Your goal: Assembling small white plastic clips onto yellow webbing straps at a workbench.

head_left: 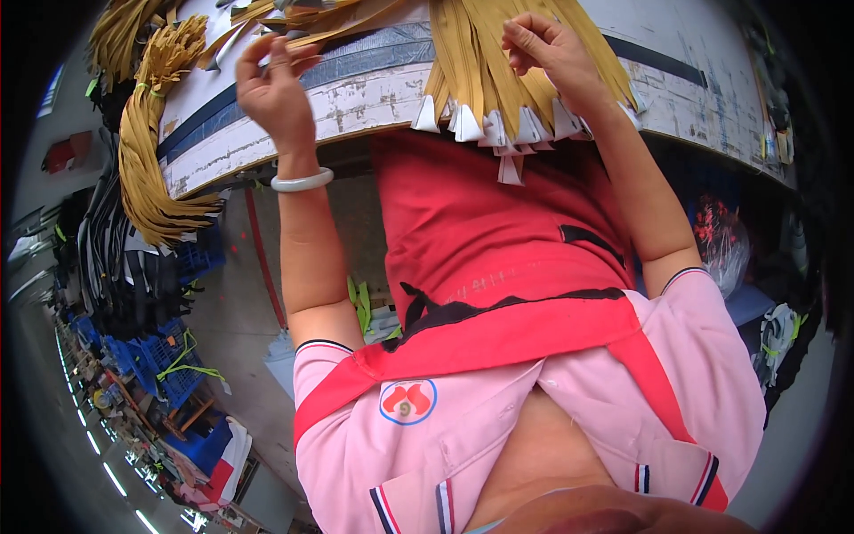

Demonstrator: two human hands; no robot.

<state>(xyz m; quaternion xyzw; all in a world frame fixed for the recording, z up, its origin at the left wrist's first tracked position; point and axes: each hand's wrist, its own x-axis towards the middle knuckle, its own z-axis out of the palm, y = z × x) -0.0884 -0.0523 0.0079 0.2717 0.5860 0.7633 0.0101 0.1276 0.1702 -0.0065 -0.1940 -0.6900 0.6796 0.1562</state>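
Note:
My left hand, with a pale bangle on the wrist, is raised over the table at the left. Its fingers are loosely bent and apart, and nothing shows in them. Behind its fingertips lie loose tan strips. My right hand hovers over a spread of long tan strips. Its thumb and fingers are drawn together; whatever they pinch, if anything, is hidden. White tabs cap the near ends of these strips, several hanging past the table's edge over my red apron.
The worn white table has a dark band along its front. At its left corner hangs a tied bundle of tan strips. Dark strips hang beside it, above blue crates. A clear plastic bag stands at the right.

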